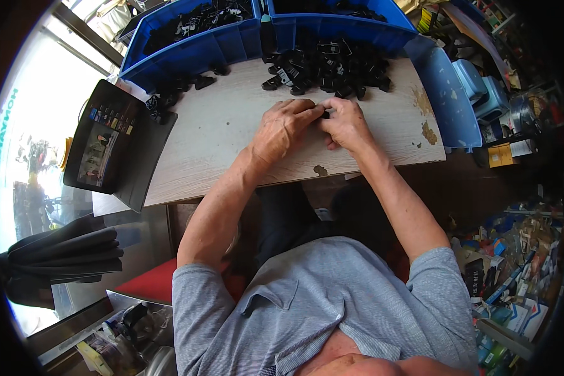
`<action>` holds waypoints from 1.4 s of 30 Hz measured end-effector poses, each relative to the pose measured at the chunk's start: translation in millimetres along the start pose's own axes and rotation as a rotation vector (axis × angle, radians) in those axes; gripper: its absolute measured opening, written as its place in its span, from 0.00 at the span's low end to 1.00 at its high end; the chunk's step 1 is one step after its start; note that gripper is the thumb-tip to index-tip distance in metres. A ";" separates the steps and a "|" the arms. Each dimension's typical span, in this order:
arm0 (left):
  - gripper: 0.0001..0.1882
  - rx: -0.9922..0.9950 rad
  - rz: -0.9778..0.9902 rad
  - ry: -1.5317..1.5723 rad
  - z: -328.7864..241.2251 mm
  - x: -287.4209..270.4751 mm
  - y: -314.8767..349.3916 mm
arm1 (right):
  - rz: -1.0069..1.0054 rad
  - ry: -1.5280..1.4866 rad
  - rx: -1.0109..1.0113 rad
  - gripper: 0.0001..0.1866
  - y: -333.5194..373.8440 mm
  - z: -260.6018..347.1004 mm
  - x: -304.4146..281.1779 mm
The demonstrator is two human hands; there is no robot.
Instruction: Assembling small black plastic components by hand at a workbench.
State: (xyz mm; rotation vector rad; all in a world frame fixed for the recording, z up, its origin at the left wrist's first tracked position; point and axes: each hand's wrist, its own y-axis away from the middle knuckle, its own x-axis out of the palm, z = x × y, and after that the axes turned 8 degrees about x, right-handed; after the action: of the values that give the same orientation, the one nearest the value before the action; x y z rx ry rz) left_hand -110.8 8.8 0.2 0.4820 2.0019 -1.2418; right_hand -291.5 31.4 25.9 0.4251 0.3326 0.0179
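Over the table's near half, my left hand (pixel 283 128) and my right hand (pixel 346 125) meet with fingertips pinched together. Between them shows a small black plastic part (pixel 325 115), mostly covered by the fingers; its full shape is hidden. Both hands are closed on it. Just beyond them lies a heap of similar black parts (pixel 338 70), some with pale metal pieces. Several more black parts (pixel 203 81) are scattered toward the left of the table (pixel 213 138).
Two blue bins (pixel 194 51) (pixel 351 29) holding black parts stand along the far edge. A tablet (pixel 103 141) in a dark folding case leans at the left. A light blue panel (pixel 445 94) is at the table's right. Mixed clutter (pixel 514 276) lies at the lower right.
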 end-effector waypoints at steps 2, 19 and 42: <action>0.22 -0.017 0.031 -0.020 -4.1 -1.2 0.2 | -0.004 0.003 -0.004 0.16 -2.2 -2.3 -0.1; 0.23 -0.092 -0.006 -0.167 -24.0 -1.1 10.7 | -0.001 0.007 -0.018 0.19 -2.8 -1.6 -0.8; 0.28 -0.426 -0.490 -0.275 5.9 -43.5 47.7 | -0.055 0.052 -0.014 0.20 12.2 0.2 -0.7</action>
State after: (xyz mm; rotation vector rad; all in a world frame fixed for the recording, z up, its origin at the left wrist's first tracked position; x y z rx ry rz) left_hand -48.9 28.3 1.4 -0.3883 2.1223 -1.0322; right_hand -291.6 42.3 31.3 0.4019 0.3945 -0.0220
